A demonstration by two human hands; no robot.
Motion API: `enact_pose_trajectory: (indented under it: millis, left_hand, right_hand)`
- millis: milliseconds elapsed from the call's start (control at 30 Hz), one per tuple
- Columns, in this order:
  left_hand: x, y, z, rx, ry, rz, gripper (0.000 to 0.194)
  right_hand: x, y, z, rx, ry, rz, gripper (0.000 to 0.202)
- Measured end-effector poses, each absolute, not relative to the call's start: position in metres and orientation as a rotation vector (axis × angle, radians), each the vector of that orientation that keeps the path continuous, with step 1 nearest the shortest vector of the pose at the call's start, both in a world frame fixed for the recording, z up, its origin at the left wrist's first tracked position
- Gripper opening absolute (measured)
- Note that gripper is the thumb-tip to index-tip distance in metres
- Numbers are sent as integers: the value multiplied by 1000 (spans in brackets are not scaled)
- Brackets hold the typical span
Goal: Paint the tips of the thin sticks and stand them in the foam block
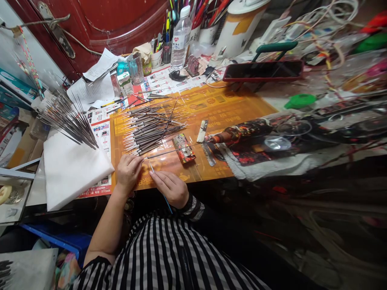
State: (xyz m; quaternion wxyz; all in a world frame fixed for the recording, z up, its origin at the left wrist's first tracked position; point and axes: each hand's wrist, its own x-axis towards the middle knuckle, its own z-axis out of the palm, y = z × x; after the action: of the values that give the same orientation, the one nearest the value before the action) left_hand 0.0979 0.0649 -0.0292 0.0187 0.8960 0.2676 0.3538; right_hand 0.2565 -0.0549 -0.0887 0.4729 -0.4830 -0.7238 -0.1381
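By mat (236, 106), right grip (173, 188) pinches tool (151, 166).

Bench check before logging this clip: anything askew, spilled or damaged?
Minor oddities only. In the pile of dark rods, a few lie crosswise over the otherwise roughly parallel ones. Loose papers at back left sit askew. The small block is blotched, likely with paint. No spill or breakage visible.

Covered brush, smeared right side

The right hand (172, 189) covers the middle of the thin brush (167, 203); how the left hand (130, 169) meets the rod (161, 153) is too small to tell. Rightward, the worktop (278, 92) blurs — cables (320, 36) smear together. The red door (121, 24) and white tub (236, 30) are cut off above.
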Motion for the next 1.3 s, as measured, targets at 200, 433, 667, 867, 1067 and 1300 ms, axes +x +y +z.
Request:
enact_pose_trajectory:
  millis: [200, 433, 667, 867, 1067, 1300]
  left_hand:
    - [98, 65, -29, 2753, 872, 1062, 17]
    - [97, 65, -30, 2757, 858, 1071, 14]
    - [97, 65, -30, 2772, 828, 1106, 14]
    - [98, 65, -30, 2755, 873, 1073, 16]
    - [97, 59, -28, 2797, 943, 1027, 20]
    - [57, 69, -2, 2779, 1130, 1173, 18]
  right_hand:
    - [256, -55, -86, -1197, -1782, -361, 51]
    - [256, -55, -87, -1207, -1784, -363, 47]
    - [256, -55, -87, -1182, -1770, -362, 56]
    - [259, -55, -88, -1121, -1776, -364, 57]
    - [265, -59, -91, -1043, -1798, -312, 63]
    - [268, -61, -96, -978, -1827, -353, 67]
